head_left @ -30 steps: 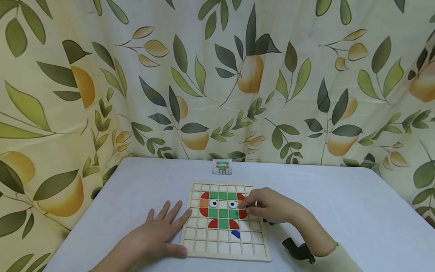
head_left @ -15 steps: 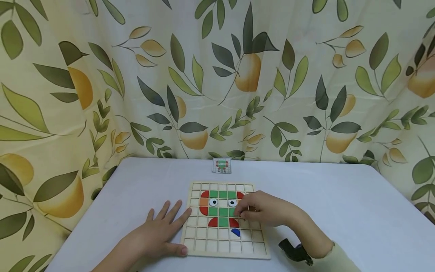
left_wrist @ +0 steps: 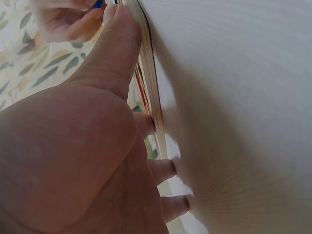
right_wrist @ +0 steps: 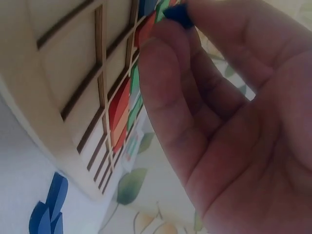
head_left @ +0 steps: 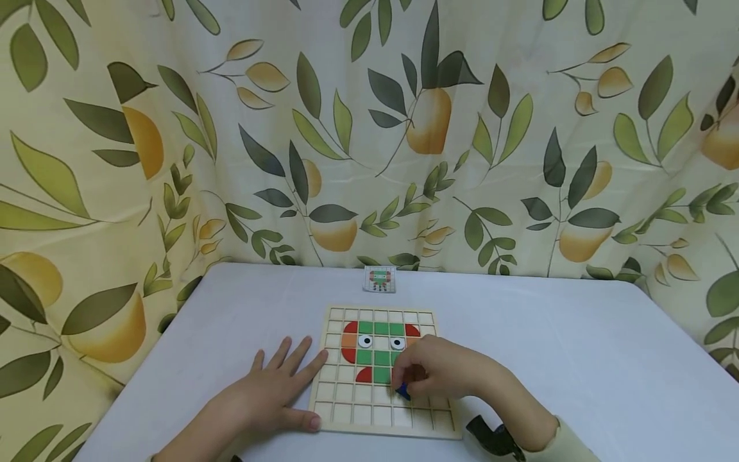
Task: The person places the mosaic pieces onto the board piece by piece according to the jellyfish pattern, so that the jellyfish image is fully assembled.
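Observation:
A wooden grid board [head_left: 389, 433] lies on the table, with red, green and orange pieces and two eye pieces [head_left: 366, 341] forming a figure in its cells. My right hand [head_left: 441, 369] is over the board's right half, pinching a small blue piece [right_wrist: 179, 15] between thumb and fingertips. Behind those fingertips, the right wrist view catches more blue [right_wrist: 146, 7] on the board. Some red pieces are covered by this hand. My left hand [head_left: 268, 398] rests with fingers spread at the board's left side, its thumb and index finger [head_left: 312, 367] touching the edge.
A small picture card [head_left: 379, 280] of a similar figure lies behind the board. Several loose blue pieces [right_wrist: 48, 209] sit on the table beside the board's right edge, hidden in the head view. A leaf-patterned curtain [head_left: 369, 160] hangs behind the table.
My right hand has moved from the board's right edge leftward and toward the front, down to the lower cells, carrying a blue piece. The left hand stays in place.

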### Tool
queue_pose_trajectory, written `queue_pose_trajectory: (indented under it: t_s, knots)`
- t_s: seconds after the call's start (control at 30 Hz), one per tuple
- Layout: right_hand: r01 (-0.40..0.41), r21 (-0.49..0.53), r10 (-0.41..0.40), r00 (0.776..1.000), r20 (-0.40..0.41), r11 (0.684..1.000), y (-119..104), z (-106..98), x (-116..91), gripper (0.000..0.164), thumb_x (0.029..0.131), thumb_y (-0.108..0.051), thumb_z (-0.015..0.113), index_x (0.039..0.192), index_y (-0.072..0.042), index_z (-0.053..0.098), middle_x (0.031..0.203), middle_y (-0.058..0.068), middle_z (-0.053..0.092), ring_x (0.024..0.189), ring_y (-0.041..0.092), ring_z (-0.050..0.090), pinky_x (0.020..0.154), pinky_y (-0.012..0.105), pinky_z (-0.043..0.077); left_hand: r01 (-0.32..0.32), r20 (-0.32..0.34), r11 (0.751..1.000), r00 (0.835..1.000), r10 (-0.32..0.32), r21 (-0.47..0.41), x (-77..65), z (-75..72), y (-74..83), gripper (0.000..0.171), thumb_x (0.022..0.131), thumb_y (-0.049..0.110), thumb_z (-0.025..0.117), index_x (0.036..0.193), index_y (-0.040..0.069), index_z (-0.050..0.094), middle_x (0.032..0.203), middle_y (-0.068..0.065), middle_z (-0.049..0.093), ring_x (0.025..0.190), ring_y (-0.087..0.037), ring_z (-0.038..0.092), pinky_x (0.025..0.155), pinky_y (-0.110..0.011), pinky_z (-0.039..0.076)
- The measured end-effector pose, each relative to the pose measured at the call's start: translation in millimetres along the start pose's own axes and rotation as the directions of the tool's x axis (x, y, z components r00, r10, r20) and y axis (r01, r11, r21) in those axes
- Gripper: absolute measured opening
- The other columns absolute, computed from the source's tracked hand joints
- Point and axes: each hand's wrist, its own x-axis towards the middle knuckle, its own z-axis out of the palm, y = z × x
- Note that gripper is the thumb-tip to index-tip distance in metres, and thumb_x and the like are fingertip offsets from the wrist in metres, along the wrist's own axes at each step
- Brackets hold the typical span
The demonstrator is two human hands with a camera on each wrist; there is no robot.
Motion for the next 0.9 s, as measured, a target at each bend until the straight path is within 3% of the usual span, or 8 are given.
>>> queue_pose_trajectory:
  t_s: [0.3,0.7,0.9]
  knots:
    - [-0.051,-0.006,0.051,0.998,0.024,0.999,-6,7,1,0.023,0.084,-0.004,0.075,0.081,-0.026,0.069,0.075,-0.015,0.061,0.067,0.002,0.055,0.063,0.022,0.05,-0.015,-0.008,1.0,1.0,0.015,0.015,1.7,-2.1,-1.4,0.105,0.073,0.079,0.062,0.159,0.032,0.024,0.168,-0.008,0.012,0.153,-0.043,0.004,0.11,-0.076,0.008]
    - [-0.025,-0.069,0.025,1.0,0.009,0.997,-7,18,1,0.021,0.085,-0.006,0.075,0.083,-0.027,0.07,0.073,-0.018,0.06,0.067,-0.001,0.053,0.064,0.02,0.049,0.001,0.015,1.0,1.0,-0.001,-0.003,2.9,5.6,-3.1,0.107,0.071,0.078,0.065,0.159,0.032,0.026,0.168,-0.008,0.013,0.153,-0.043,0.005,0.108,-0.079,0.007]
    - [-0.002,-0.101,0.002,1.0,0.004,0.995,-8,11,0,0.021,0.085,-0.005,0.073,0.084,-0.026,0.069,0.073,-0.019,0.06,0.067,-0.001,0.053,0.064,0.02,0.049,-0.012,-0.01,1.0,1.0,0.012,0.016,6.9,2.9,-2.6,0.107,0.071,0.078,0.065,0.159,0.032,0.025,0.168,-0.008,0.012,0.153,-0.043,0.004,0.109,-0.078,0.007]
